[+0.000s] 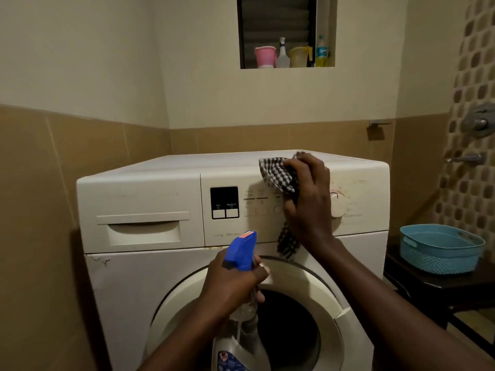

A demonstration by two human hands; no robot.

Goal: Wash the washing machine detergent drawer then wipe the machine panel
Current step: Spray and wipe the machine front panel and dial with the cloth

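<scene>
**A:** What's the grip?

**B:** The right hand (305, 199), fingers curled, wads a checked cloth (278, 172) against the panel (262, 226), centre right. It looks soft and light, and should mould round the buttons. Best held bunched, since a tail hangs loose.

**A:** And the other?

**B:** The left hand (230, 282) wraps the spray bottle (242, 249) at its neck, lower centre. It's probably light plastic, slippery if wet. I can't tell how full.

**A:** Drawer?

**B:** The drawer (143, 231) sits closed at the left. The basket (439, 258) is at the right, contents hidden.

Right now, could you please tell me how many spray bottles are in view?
2. One blue-topped spray bottle is held in the left hand; one white spray bottle stands in the wall niche between the pink cup and yellow jug.
</scene>
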